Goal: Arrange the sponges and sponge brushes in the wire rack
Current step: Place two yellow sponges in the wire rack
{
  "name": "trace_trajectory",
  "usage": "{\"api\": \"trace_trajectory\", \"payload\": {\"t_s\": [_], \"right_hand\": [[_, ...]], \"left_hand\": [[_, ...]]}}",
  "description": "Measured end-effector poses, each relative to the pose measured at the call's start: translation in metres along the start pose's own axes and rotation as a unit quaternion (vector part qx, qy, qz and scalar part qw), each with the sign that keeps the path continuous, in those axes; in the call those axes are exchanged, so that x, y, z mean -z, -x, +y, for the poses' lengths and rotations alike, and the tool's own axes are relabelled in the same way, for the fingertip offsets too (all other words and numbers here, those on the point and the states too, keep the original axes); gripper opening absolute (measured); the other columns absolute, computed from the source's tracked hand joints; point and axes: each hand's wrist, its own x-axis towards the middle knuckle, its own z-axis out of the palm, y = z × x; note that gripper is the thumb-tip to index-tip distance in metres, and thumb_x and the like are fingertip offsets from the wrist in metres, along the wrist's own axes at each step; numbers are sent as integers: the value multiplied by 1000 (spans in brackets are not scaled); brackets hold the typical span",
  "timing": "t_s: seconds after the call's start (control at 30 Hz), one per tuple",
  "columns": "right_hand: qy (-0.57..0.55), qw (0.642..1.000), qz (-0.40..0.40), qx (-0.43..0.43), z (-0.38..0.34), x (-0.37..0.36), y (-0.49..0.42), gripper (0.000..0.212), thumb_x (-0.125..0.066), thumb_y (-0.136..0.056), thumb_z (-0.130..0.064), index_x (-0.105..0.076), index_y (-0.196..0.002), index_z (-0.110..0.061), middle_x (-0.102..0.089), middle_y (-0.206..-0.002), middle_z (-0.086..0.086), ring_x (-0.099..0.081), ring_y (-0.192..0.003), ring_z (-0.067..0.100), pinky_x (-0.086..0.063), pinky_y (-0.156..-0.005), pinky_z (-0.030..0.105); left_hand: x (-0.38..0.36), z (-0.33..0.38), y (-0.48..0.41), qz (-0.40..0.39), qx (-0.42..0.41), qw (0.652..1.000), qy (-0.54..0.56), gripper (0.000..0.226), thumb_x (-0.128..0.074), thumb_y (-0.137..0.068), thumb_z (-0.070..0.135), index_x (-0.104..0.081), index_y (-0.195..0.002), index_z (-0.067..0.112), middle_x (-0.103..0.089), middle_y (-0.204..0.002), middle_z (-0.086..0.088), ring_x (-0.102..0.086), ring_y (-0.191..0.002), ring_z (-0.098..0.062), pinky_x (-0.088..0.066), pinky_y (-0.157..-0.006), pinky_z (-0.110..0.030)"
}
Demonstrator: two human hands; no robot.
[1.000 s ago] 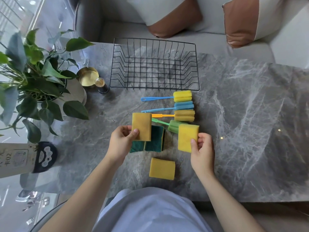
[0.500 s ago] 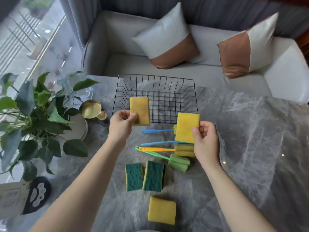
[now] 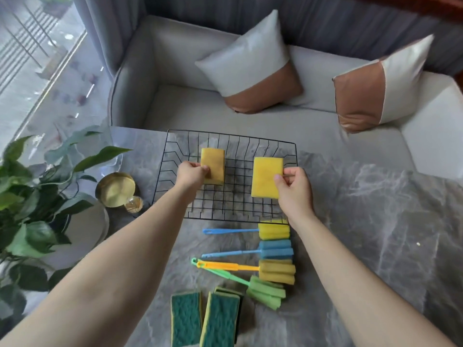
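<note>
Left hand (image 3: pixel 191 172) and right hand (image 3: pixel 294 184) each pinch a yellow sponge (image 3: pixel 213 165) (image 3: pixel 266 177) over the wire rack (image 3: pixel 233 209)

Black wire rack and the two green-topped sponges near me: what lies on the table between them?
In the head view, four sponge brushes lie between the black wire rack and the green-topped sponges: yellow-headed blue-handled, blue, yellow-headed orange-handled, green.

The wire rack (image 3: pixel 231 174) lies open from above under my hands; four sponge brushes (image 3: pixel 274 254) crowd its near side, a brass bowl (image 3: pixel 115 189) its left.
</note>
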Motion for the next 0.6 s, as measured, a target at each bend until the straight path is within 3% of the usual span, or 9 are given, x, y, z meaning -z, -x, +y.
{"api": "trace_trajectory", "payload": {"t_s": [0.1, 0.23, 0.3, 0.37, 0.47, 0.53, 0.6], "right_hand": [[2, 1000, -9, -10, 5, -14, -16, 15, -63, -95, -22, -53, -106, -24, -63, -100, 0, -61, -88, 15, -46, -70, 27], [16, 999, -29, -20, 11, -38, -31, 15, -62, -96, -23, -53, -108, -23, -62, -99, -3, -60, -87, 14, -47, -70, 29], [14, 999, -42, -29, 14, -52, -37, 15, -61, -96, -22, -52, -109, -21, -61, -97, -3, -59, -86, 15, -47, -72, 30], [8, 998, -54, -45, 16, -68, -43, 15, -60, -97, -21, -52, -109, -19, -59, -95, -4, -58, -87, 16, -47, -76, 32], [0, 995, -66, -69, 17, -89, -51, 15, -60, -97, -18, -52, -110, -17, -56, -94, -6, -57, -90, 17, -47, -79, 32], [10, 994, -72, -77, 16, -98, -56, 18, -60, -97, -20, -53, -113, -16, -58, -99, -2, -58, -92, 18, -49, -81, 34], [15, 994, -76, -81, 14, -106, -60, 23, -60, -97, -21, -54, -117, -13, -60, -106, 3, -58, -94, 19, -49, -80, 33]], "left_hand": [[-6, -1, -14, 18, -1, 999, -50, 21, -61, -96, 20, -58, -114, 8, -66, -113, -16, -60, -84, -24, -55, -73, -39], [-6, -2, -12, 46, -43, 991, -118, 33, -53, -95, 18, -57, -126, 7, -63, -122, -17, -64, -105, -33, -57, -92, -47], [-1, -8, 1, 55, -100, 978, -176, 42, -50, -97, 19, -52, -136, 5, -56, -132, -17, -59, -115, -31, -51, -101, -43], [11, -19, 21, 76, -202, 949, -231, 44, -50, -97, 19, -49, -138, 4, -51, -134, -17, -50, -123, -29, -42, -103, -34], [34, -36, 45, 156, -330, 864, -347, 49, -54, -91, 21, -48, -136, 5, -49, -137, -18, -46, -129, -36, -37, -105, -45], [46, -47, 52, 186, -313, 827, -429, 62, -52, -90, 32, -39, -145, 6, -38, -152, -19, -34, -144, -37, -27, -113, -49], [55, -57, 51, 178, -268, 815, -482, 73, -46, -95, 41, -25, -156, 6, -22, -165, -19, -17, -155, -33, -16, -122, -48]]}}
